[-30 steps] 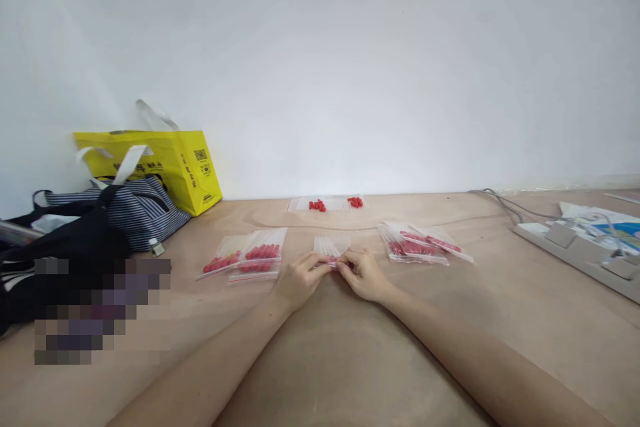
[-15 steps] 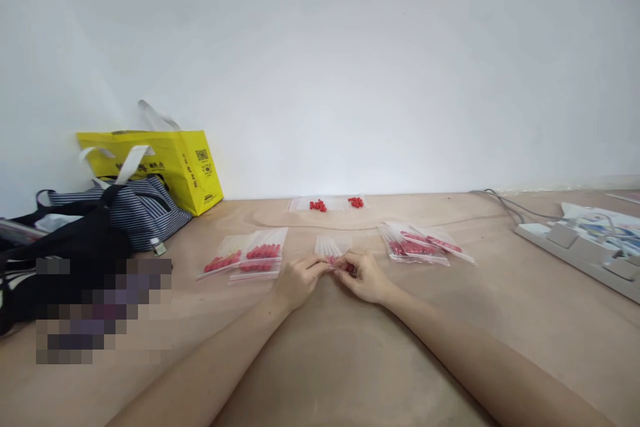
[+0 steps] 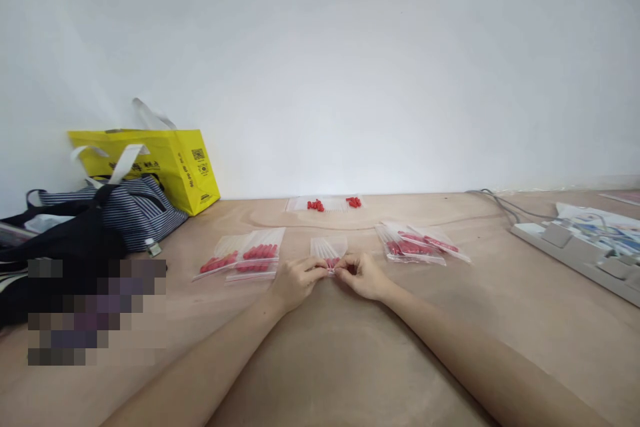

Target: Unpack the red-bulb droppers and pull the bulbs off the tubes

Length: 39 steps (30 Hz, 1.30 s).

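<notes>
Clear plastic pouch (image 3: pixel 327 244) on table (image 3: pixel 320 347). Left hand (image 3: pixel 297 280) and right hand (image 3: pixel 365 275) pinch its near edge, fingers closed, likely to hold it taut. Bags (image 3: pixel 260 251) left of pouch, packs (image 3: pixel 411 245) right, apparently leaving hands room.

We face a plain white wall (image 3: pixel 350 67), softly lit, brightest around its middle and greyer toward the upper corners. Along its foot we see a pale brown, wood-grained tabletop (image 3: pixel 320 353) with faint wavy lines at the far side.
</notes>
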### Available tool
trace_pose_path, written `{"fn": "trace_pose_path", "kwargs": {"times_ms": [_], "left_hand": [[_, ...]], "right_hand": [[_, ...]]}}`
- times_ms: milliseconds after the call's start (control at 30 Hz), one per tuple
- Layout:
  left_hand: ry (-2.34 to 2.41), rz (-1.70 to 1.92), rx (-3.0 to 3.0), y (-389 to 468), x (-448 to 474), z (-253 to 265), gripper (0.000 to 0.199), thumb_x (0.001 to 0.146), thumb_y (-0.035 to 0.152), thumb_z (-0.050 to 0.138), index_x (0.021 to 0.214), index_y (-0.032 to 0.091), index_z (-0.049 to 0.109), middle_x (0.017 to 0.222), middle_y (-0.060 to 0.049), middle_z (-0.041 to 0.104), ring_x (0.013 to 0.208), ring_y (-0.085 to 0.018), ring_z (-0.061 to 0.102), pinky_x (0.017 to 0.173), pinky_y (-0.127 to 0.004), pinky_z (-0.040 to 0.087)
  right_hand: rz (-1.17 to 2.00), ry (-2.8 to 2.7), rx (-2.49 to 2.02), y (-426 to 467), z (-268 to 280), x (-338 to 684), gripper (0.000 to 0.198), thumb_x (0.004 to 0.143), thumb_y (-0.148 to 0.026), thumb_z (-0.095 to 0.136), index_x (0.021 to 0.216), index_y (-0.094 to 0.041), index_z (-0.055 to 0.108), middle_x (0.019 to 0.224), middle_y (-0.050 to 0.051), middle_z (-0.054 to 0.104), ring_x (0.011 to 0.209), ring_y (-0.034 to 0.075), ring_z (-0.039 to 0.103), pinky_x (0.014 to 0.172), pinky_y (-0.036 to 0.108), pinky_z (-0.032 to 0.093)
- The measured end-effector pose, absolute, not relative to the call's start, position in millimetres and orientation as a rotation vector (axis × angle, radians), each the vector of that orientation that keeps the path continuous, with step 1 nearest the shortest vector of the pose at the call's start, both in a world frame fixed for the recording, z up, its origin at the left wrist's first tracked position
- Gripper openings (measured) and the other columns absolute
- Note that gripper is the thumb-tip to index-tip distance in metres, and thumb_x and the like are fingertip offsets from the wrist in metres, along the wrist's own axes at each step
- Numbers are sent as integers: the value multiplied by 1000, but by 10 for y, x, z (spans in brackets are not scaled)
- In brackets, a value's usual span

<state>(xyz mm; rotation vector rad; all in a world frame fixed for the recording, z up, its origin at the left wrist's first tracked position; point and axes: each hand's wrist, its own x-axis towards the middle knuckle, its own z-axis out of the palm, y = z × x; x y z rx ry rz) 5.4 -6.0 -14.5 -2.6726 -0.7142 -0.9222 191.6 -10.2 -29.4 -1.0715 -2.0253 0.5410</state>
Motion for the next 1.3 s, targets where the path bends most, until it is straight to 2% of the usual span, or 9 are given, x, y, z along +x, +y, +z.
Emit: {"fn": "trace_pose_path", "kwargs": {"times_ms": [100,200,367,667,1000,1167,1300], "left_hand": [[-754,-889,-2684,-57,52,-159,29,86,19,36,81,24,65,84,0,66,76,-9,59,67,-21,46],[-747,-879,-2677,-50,50,-166,29,86,20,36,80,24,65,83,0,66,76,-9,59,67,-21,46],[-697,-888,-2646,-55,61,-167,25,85,17,40,81,23,64,87,0,66,80,-11,59,68,-21,47],[-745,-932,-2644,-82,98,-168,23,84,16,41,83,22,63,87,2,66,81,-11,59,68,-22,47],[-1045,-1016,-2764,-58,177,-231,19,78,10,45,76,19,62,100,-3,65,108,-19,50,87,-37,45],[-1147,-994,-2851,-54,183,-230,19,77,10,43,74,18,61,103,-4,63,108,-19,51,91,-36,43],[-1174,-1015,-2931,-83,196,-200,20,77,10,42,74,19,60,101,-4,64,100,-17,56,87,-31,44]], "right_hand": [[319,-2147,-1042,-173,-249,1904,14,77,-23,52,78,-23,66,72,-1,64,69,12,55,71,27,34],[224,-2167,-1084,-211,-226,1877,16,80,-22,49,73,-23,64,71,-2,63,68,11,55,70,27,30],[227,-2106,-1173,-204,-262,1836,20,77,-17,47,60,-18,57,63,-2,60,62,11,52,67,26,28],[283,-2061,-1182,-207,-274,1836,17,74,-16,48,59,-18,55,61,-3,59,61,10,51,67,26,27],[138,-1990,-1460,-268,-225,1718,14,74,-18,48,64,-18,58,65,-2,61,61,10,49,63,26,21],[128,-2018,-1539,-284,-206,1687,14,75,-19,47,67,-18,59,71,0,62,66,11,50,63,26,20],[146,-1982,-1571,-262,-215,1671,15,75,-20,47,68,-18,60,73,1,63,68,12,52,62,25,22]]}}
